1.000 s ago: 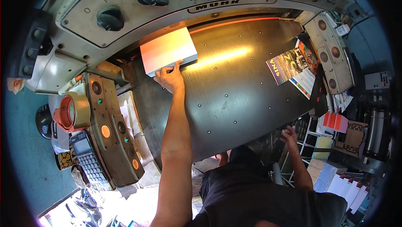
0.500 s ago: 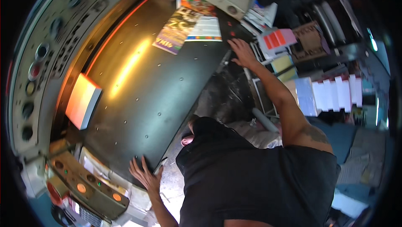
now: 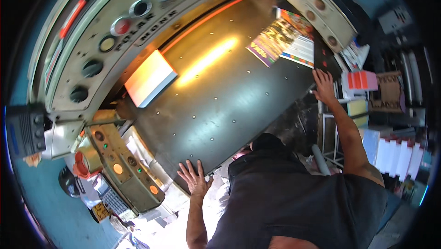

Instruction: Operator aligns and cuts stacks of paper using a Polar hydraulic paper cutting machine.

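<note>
My left hand [image 3: 196, 180] rests with spread fingers on the near left edge of a dark metal machine table [image 3: 220, 125] dotted with small round studs. Across from it, my right hand [image 3: 324, 85] lies on the table's right edge, fingers stretched and apart. Neither hand holds anything. Close to the right hand are colourful printed sheets [image 3: 272, 42], partly overlapping. At the back left, a neat block of paper [image 3: 151, 78] sits against the machine's front, tinted orange by the light.
A curved panel with knobs [image 3: 93, 68] rises behind the table. At the lower left stand a control box with lit buttons [image 3: 118, 169], a roll of tape [image 3: 90, 161] and a calculator [image 3: 115, 201]. On the right are stacked white papers [image 3: 390, 154] and a cardboard box [image 3: 389, 92].
My view has swung left, so the table and sheets appear farther right and more of the left side shows. Both hands stay near the same table edges, fingers still spread.
</note>
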Demonstrator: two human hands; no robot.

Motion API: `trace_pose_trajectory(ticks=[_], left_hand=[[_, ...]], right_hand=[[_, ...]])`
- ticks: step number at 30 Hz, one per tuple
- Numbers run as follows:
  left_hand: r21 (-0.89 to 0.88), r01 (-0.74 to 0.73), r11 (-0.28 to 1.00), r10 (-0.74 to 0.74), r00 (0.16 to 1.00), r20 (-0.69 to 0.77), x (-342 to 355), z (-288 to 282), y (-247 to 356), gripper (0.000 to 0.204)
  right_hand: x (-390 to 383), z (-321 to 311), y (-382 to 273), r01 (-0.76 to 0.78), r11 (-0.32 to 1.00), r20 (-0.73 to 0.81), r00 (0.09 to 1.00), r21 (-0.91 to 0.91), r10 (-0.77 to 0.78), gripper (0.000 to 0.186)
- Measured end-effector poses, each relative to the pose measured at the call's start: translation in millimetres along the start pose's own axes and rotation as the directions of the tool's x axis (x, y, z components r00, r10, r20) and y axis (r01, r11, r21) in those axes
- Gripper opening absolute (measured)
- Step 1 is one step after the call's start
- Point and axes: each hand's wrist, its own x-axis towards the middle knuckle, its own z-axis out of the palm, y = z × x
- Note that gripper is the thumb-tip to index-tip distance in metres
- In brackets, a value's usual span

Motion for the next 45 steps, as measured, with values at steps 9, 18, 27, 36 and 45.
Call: trace_pose_trajectory(ticks=[9,18,27,36,45], left_hand=[[0.018,-0.004,1.000,0.004,1.000,-0.001,-2.3,1.8,-5.6,0.111],[0.031,-0.004,0.999,0.006,0.999,-0.053,-1.9,0.7,-4.4,0.119],[0.031,0.017,0.999,-0.017,1.000,0.006,-4.1,-6.5,-1.1,0.121],[0.074,0.020,0.997,-0.016,0.999,-0.051,-9.5,-13.3,3.1,0.118],[-0.007,0.055,0.998,-0.056,0.994,-0.097,-13.6,-18.0,4.4,0.106]], right_hand=[[5.1,1.4,-6.7,0.027,0.998,0.003,1.000,-0.059,-0.027,0.112],[4.8,3.7,-9.4,0.011,0.997,-0.003,1.000,-0.074,-0.011,0.114],[-1.6,5.8,-11.3,0.000,0.996,-0.039,0.999,-0.095,-0.004,0.115],[9.9,-40.7,-64.0,-0.160,0.965,0.073,0.981,-0.206,0.178,0.099],[145.0,-73.7,-340.0,-0.209,0.185,0.206,0.978,0.960,0.038,0.095]])
